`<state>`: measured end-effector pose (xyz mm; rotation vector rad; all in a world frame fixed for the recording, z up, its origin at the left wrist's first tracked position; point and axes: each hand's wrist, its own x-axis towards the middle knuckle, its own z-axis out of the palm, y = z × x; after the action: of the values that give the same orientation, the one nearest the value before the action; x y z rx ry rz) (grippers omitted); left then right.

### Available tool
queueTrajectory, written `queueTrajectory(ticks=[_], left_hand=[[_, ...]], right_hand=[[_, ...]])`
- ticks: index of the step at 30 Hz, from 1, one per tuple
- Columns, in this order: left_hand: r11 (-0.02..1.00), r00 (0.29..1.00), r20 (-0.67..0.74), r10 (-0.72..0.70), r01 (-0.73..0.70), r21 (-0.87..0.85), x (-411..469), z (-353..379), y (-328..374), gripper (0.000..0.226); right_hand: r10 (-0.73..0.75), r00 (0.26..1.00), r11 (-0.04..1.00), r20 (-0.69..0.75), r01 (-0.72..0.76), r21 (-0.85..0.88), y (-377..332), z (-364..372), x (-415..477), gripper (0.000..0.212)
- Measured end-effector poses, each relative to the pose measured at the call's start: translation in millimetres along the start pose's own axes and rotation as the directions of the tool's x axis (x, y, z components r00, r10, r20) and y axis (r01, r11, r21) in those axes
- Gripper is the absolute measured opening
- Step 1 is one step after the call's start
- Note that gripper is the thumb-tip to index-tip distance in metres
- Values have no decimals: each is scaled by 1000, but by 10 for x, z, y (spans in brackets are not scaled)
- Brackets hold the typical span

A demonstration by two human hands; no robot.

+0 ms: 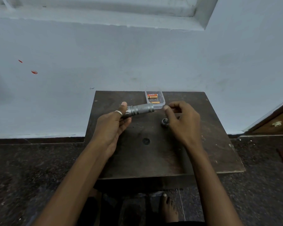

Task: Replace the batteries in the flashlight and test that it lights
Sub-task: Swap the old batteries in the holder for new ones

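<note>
Flashlight (140,109) held by left hand (112,123) at head end, above board (211,152), open tail pointing right toward box (161,101). Right hand (182,119) loosely curled, holding nothing visible, just right of tail. Cap (165,122) loose on board beside right hand. Batteries (152,96) in box. Risks: cap knocked and rolling off board; cells loaded reversed, so no light; tilted barrel spilling contents; polarity marks unreadable here.
</note>
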<state>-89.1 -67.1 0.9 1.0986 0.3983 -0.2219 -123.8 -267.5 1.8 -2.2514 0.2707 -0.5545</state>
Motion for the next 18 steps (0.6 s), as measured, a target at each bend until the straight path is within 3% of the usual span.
queueTrajectory(ticks=[2, 5, 8, 12, 15, 18], left_hand=[[1000, 1000, -7, 25, -25, 18, 1, 6, -2, 20], [991, 994, 24, 103, -104, 86, -11, 8, -23, 22], [951, 971, 53, 232, -238, 200, -46, 28, -38, 27], [865, 901, 70, 429, -431, 258, -110, 92, 10, 29], [807, 847, 140, 513, -531, 258, -178, 135, 54, 36], [787, 816, 173, 551, -577, 217, -243, 185, 93, 40]], right_hand=[[79, 996, 980, -32, -72, 187, -117, -8, -13, 22], [159, 974, 918, 159, -206, 339, -228, 23, -41, 37], [199, 923, 796, 330, -349, 495, -259, 81, -67, 31], [271, 813, 459, 515, -579, 674, -282, 102, -40, 19], [259, 744, 177, 616, -663, 727, -277, 93, -26, 15], [215, 716, 27, 664, -684, 729, -266, 85, -30, 20]])
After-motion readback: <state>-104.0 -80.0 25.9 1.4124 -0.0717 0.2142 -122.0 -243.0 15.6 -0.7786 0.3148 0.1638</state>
